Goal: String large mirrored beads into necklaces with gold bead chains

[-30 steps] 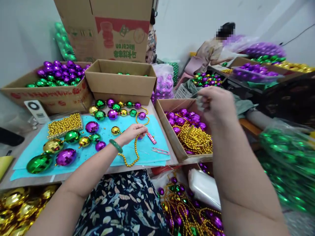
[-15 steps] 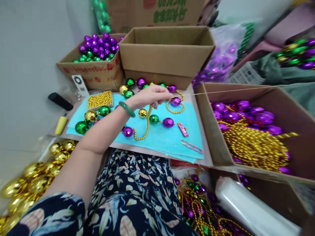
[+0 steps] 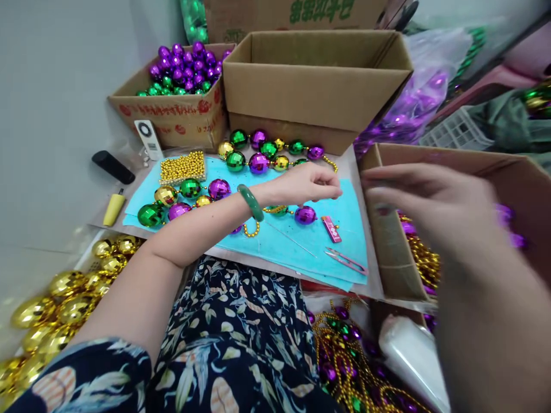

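**Fingers pinched over the bead strand**

Fingers [image 3: 329, 186] of my left hand [image 3: 307, 183] press together in a pinch above the bead strand [image 3: 297, 213] lying on the turquoise mat [image 3: 279, 241]. At 3 o'clock from it, my right hand [image 3: 430, 203] is blurred; I cannot tell whether its loosely extended fingers grip anything, possibly a thread. Pink snips [image 3: 346, 260] lie at 5 o'clock from the left hand, with the purple bead [image 3: 305, 215] just beneath it.

Bright, even light; edges blurred
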The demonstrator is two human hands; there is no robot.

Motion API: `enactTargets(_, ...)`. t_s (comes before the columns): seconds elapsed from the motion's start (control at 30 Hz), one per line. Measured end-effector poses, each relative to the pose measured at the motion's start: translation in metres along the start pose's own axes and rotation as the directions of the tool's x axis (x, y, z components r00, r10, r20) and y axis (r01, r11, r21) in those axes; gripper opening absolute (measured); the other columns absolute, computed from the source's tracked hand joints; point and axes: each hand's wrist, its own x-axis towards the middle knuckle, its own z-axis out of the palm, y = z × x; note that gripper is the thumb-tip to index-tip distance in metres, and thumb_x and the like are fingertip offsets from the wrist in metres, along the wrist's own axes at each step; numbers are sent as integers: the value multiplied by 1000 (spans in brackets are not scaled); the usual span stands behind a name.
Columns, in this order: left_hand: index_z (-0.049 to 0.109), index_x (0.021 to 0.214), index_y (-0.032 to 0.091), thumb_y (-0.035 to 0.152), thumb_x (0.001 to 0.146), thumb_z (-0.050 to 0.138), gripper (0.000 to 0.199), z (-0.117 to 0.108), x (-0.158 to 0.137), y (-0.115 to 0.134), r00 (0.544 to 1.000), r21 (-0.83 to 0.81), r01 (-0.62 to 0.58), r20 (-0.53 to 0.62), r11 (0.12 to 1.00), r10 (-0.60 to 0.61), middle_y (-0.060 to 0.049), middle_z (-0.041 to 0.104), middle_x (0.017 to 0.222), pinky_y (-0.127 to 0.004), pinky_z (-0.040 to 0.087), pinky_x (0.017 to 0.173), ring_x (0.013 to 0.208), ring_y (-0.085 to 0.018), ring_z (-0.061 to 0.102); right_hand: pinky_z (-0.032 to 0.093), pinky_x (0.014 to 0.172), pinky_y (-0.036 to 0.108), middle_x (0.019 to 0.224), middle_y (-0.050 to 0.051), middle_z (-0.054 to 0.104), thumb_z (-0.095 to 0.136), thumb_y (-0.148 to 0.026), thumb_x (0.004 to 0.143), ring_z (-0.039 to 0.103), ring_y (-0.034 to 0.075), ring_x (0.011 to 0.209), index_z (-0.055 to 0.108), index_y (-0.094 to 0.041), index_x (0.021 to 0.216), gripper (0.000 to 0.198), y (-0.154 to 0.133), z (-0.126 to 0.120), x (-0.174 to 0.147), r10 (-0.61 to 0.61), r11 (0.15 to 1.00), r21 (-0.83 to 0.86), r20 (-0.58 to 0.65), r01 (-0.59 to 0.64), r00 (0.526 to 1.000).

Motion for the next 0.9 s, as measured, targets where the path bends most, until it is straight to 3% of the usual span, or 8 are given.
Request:
enactTargets(0.1, 55, 64, 13, 19, 82, 52, 19, 0, 1, 6, 998, 17, -29, -60, 999, 30, 4, 44, 57, -19, 31, 48, 48, -3, 38, 44, 46, 28, 72, 7, 67, 70, -32, 68, 58, 14, 54, 67, -14, 92, 31, -8, 32, 4, 122, 985, 109, 98, -133, 988)
enactTargets(0.27, 58, 73, 13, 24, 86, 50, 19, -10, -6, 4, 996, 3, -6, -94, 1000, 6, 1, 52, 65, -20, 38, 53, 52, -4, 46, 35, 45, 26, 55, 0, 56, 70, -35, 67, 47, 10, 48, 64, -17, 66, 18, -8, 41, 15, 12, 1000, -8, 82, -12, 997)
enactTargets(0.37, 62, 98, 14, 33, 89, 46, 27, -17, -21, -6, 990, 85, -55, -122, 995, 65, -6, 63, 88, -24, 46, 67, 73, -10, 57, 35, 49, 26, 56, 0, 55, 68, -33, 68, 47, 11, 52, 62, -18, 63, 16, -14, 35, 22, -23, 999, -20, 95, 25, 995)
enactTargets(0.47, 46, 130, 18, 42, 86, 50, 50, -21, -53, -32, 985, 288, -31, -154, 957, 78, -11, 59, 118, -33, 45, 88, 104, -19, 56, 34, 51, 27, 54, -2, 52, 65, -30, 69, 44, 10, 52, 61, -19, 62, 14, -20, 25, 27, -15, 999, -35, 62, 17, 998)
enactTargets(0.57, 44, 133, 20, 48, 82, 56, 59, -21, -97, -76, 993, 584, 48, -112, 810, 22, -12, 50, 132, -43, 36, 102, 121, -27, 46, 33, 52, 27, 54, -2, 50, 65, -29, 70, 42, 10, 52, 61, -18, 63, 13, -25, 11, 29, -27, 997, -68, 22, 29, 999)
enactTargets(0.7, 44, 133, 21, 41, 80, 60, 59, -13, -147, -136, 983, 778, 174, -172, 604, -61, -13, 51, 131, -49, 31, 103, 124, -30, 42, 32, 52, 27, 56, -2, 49, 64, -28, 70, 40, 9, 52, 59, -18, 66, 12, -33, -6, 32, -44, 999, 2, -13, 44, 999)
enactTargets(0.8, 46, 132, 22, 35, 82, 56, 53, -9, -161, -168, 973, 852, 200, -230, 484, 2, -13, 52, 132, -51, 26, 106, 128, -32, 38, 26, 45, 25, 50, -5, 42, 63, -28, 70, 32, 7, 44, 58, -19, 68, 11, -44, -20, 37, -11, 998, 67, -21, 13, 1000)
enactTargets(0.9, 54, 125, 21, 34, 85, 51, 43, -13, -157, -188, 950, 873, 231, -297, 430, 93, -15, 54, 129, -52, 26, 105, 129, -33, 37, 23, 42, 26, 47, -6, 38, 61, -31, 74, 26, 7, 39, 59, -20, 72, 11, -58, -43, 39, -9, 1000, 10, -83, 9, 997)
